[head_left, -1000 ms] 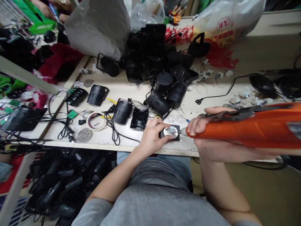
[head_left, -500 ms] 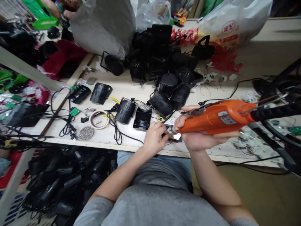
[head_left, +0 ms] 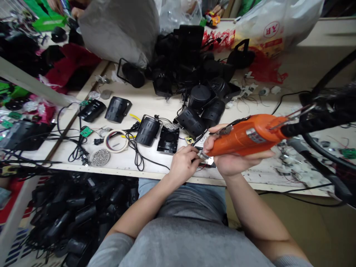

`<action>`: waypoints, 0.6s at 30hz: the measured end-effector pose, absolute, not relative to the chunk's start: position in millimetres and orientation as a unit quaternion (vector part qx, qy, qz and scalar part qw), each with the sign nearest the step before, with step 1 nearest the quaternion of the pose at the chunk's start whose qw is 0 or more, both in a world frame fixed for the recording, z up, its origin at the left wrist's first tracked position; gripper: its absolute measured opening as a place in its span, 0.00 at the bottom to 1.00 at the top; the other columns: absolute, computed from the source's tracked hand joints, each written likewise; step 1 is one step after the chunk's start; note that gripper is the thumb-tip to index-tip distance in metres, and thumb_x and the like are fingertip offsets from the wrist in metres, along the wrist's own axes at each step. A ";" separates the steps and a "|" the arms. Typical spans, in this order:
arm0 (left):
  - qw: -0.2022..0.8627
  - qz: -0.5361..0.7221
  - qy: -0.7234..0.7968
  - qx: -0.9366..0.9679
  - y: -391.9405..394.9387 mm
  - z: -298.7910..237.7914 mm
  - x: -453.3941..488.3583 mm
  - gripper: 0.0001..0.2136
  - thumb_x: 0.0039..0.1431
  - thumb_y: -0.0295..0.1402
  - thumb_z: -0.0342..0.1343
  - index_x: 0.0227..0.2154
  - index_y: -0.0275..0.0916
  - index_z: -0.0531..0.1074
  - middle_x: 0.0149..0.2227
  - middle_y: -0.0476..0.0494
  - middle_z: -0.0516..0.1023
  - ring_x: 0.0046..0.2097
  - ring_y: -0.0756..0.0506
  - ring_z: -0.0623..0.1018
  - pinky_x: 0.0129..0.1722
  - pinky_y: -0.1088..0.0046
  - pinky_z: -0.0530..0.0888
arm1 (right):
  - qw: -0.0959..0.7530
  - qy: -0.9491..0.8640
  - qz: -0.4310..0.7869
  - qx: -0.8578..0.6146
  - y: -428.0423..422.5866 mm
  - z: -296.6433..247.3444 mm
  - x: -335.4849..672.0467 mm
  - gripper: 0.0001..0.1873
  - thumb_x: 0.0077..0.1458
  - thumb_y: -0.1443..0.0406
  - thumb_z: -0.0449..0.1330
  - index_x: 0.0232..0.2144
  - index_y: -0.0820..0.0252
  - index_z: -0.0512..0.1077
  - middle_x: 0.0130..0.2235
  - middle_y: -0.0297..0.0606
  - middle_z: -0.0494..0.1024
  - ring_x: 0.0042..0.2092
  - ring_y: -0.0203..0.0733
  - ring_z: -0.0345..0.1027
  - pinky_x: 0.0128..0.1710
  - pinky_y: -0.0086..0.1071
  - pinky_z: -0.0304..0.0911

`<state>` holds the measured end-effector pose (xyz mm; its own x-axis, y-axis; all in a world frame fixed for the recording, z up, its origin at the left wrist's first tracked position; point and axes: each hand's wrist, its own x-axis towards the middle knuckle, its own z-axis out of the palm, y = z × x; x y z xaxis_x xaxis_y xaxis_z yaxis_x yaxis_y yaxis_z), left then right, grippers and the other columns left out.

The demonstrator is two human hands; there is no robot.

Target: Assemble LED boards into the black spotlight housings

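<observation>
My right hand (head_left: 233,159) grips an orange electric screwdriver (head_left: 244,135) with a black cable running off to the right. Its tip points left and down at a small black part with a round metal plate (head_left: 207,162) near the front edge of the bench (head_left: 155,105). My left hand (head_left: 184,163) pinches that part at the screwdriver's tip and mostly hides it. Small clear lenses (head_left: 204,140) lie just behind the hands.
Black lamp housings (head_left: 198,107) are heaped at mid bench. A single housing (head_left: 147,130) and an open black box (head_left: 167,139) sit left of my hands, beside a tape ring (head_left: 114,141) and a round LED disc (head_left: 100,157). Plastic bags (head_left: 119,27) stand behind. More housings (head_left: 75,218) fill the floor.
My right hand has drawn the screwdriver in from the right and tilted it, so its whole orange body and cable now show. My left hand shifted slightly and pinches the part at the tip.
</observation>
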<state>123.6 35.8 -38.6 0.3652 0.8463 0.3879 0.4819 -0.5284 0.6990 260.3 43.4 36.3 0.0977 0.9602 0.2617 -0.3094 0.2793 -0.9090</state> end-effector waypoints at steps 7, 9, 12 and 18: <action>0.189 0.432 0.377 0.797 37.9 -35.3 115.4 0.04 0.64 0.31 0.61 0.36 0.40 0.81 0.38 0.46 0.84 0.39 0.47 0.81 0.41 0.70 0.77 | 0.658 -0.487 0.399 -0.413 36.2 50.4 261.8 0.49 0.45 0.24 0.31 0.39 0.51 0.70 0.20 0.34 0.65 0.19 0.43 0.61 0.19 0.38 0.58; 0.185 0.432 0.360 0.806 40.6 -33.7 115.7 0.05 0.65 0.32 0.59 0.37 0.41 0.80 0.37 0.46 0.83 0.38 0.48 0.81 0.41 0.70 0.77 | 0.674 -0.493 0.371 -0.407 31.4 54.2 260.5 0.50 0.47 0.26 0.26 0.39 0.51 0.69 0.20 0.34 0.63 0.19 0.43 0.59 0.20 0.38 0.58; 0.183 0.436 0.351 0.809 43.7 -31.6 117.2 0.06 0.65 0.32 0.59 0.34 0.40 0.79 0.34 0.46 0.82 0.36 0.48 0.79 0.39 0.70 0.77 | 0.672 -0.522 0.354 -0.389 29.9 55.3 261.8 0.49 0.50 0.28 0.24 0.42 0.52 0.68 0.22 0.34 0.63 0.20 0.43 0.59 0.22 0.38 0.59; 0.188 0.424 0.356 0.811 38.6 -32.4 117.0 0.06 0.64 0.31 0.60 0.30 0.39 0.77 0.33 0.46 0.82 0.36 0.47 0.79 0.39 0.70 0.76 | 0.676 -0.507 0.227 -0.484 62.5 38.3 288.6 0.51 0.52 0.31 0.20 0.40 0.53 0.71 0.22 0.35 0.63 0.20 0.42 0.60 0.20 0.36 0.59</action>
<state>117.0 38.6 -32.4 0.3863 0.7370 0.5546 0.4186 -0.6759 0.6066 288.6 62.5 38.3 0.3825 0.7979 0.4658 0.1850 0.4278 -0.8848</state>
